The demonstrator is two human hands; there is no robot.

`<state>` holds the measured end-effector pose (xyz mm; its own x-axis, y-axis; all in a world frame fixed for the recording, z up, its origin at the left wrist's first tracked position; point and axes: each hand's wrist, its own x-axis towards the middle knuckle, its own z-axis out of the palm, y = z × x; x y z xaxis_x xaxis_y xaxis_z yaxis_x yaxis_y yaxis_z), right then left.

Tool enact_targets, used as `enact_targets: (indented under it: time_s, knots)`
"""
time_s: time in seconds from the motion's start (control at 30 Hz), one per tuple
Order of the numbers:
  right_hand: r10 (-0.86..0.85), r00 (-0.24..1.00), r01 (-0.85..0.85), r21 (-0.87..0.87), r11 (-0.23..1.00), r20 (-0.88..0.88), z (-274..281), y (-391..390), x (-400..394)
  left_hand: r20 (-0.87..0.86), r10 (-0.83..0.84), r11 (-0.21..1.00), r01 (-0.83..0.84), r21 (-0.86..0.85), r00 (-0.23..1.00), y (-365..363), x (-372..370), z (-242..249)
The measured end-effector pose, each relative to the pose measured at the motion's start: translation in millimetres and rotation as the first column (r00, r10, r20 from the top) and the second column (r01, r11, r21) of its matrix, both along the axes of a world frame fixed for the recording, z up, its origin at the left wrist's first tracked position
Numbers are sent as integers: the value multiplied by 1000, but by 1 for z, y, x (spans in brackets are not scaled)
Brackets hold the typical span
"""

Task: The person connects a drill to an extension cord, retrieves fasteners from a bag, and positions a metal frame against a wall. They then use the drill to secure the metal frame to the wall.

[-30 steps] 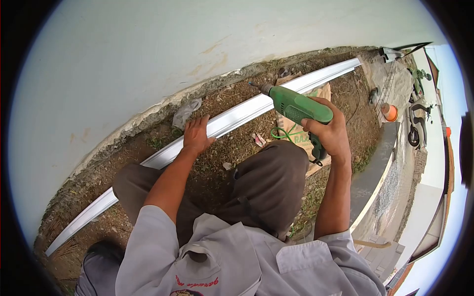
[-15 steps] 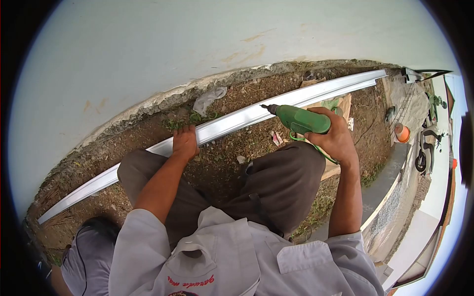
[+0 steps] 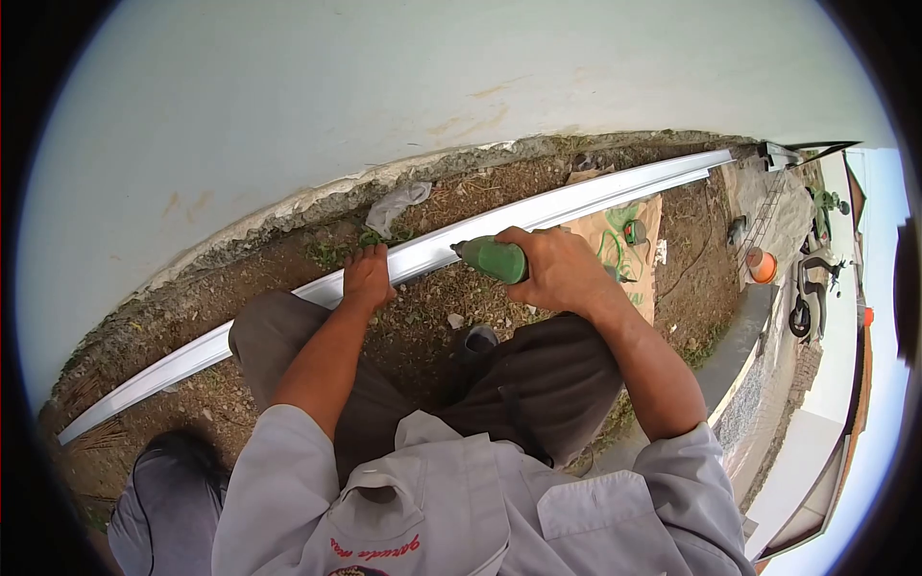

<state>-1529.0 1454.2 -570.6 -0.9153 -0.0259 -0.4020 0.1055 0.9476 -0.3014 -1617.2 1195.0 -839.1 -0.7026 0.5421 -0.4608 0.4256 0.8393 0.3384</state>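
Note:
A long silvery metal profile (image 3: 576,197) runs slantwise across the view, from lower left to upper right. My left hand (image 3: 367,276) grips its near edge, with the fingers lying over the top. My right hand (image 3: 555,269) is wrapped round a green power drill (image 3: 497,260). The drill points left, and its dark tip is at the profile's surface, a short way right of my left hand. Whether the tip touches the metal is hard to tell.
A pale wall (image 3: 288,106) rises beyond the dirt strip. A plastic scrap (image 3: 396,206) lies by it. Right are a brown paper sheet (image 3: 642,278) with a green cable, an orange bucket (image 3: 762,265) and a scooter (image 3: 809,288). Another person's leg (image 3: 173,499) is lower left.
The drill and my right hand have moved left along the profile, closer to my left hand. The paper sheet with the cable now shows more. My left hand still holds the profile.

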Motion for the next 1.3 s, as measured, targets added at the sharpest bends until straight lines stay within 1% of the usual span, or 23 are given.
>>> enact_targets:
  time_s: [0.07, 0.17, 0.27, 0.4, 0.5, 0.63, 0.7, 0.8, 0.9, 1.0, 1.1, 1.13, 1.23, 1.3]
  knots:
    - [40, 999, -40, 31, 999, 12, -4, -3, 3, 15, -7, 1000, 7, -6, 1000, -2, -2, 8]
    - [76, 996, -74, 36, 997, -49, -8, -7, 11, 11, 28, 1000, -28, -5, 1000, -8, 0, 15]
    - [74, 997, -75, 48, 996, 15, -5, -14, 9, 61, 28, 999, -26, -26, 998, -14, -2, 15]
    - [173, 981, -164, 97, 982, -88, -8, -18, 9, 54, 22, 998, -19, -59, 998, -16, -1, 16]
    - [232, 968, -222, 105, 970, -99, 0, -23, 11, 9, 41, 998, -41, -38, 999, -17, 3, 8]
    - [361, 922, -335, 180, 925, -141, 3, -31, 21, -5, 54, 998, -54, -37, 999, -17, 4, 9]
    - [396, 902, -361, 202, 910, -170, 2, -32, 27, 7, 47, 998, -46, -45, 999, -16, 3, 9]
    - [399, 902, -367, 192, 910, -166, 1, -29, 30, 17, 40, 998, -39, -40, 999, -16, 3, 11]
    - [349, 927, -334, 122, 935, -135, 5, -24, 29, 4, 42, 999, -42, -35, 999, -15, 3, 12]
    - [236, 964, -232, 46, 972, -124, 4, -15, 25, 23, 49, 998, -49, -34, 999, -13, 1, 15]
    - [93, 988, -99, -48, 994, -120, -4, -4, 19, 127, 68, 997, -64, -30, 990, -14, -7, 19]
    - [59, 993, -67, -71, 995, -99, -6, -2, 15, 168, 79, 997, -74, -38, 983, -14, -9, 20]
    - [-44, 999, 41, -121, 992, -23, -11, 9, 3, 193, 101, 994, -106, 18, 976, -19, -10, 13]
    - [-107, 993, 114, -165, 980, 49, -16, 13, -4, 207, 112, 993, -116, 9, 972, -18, -11, 15]
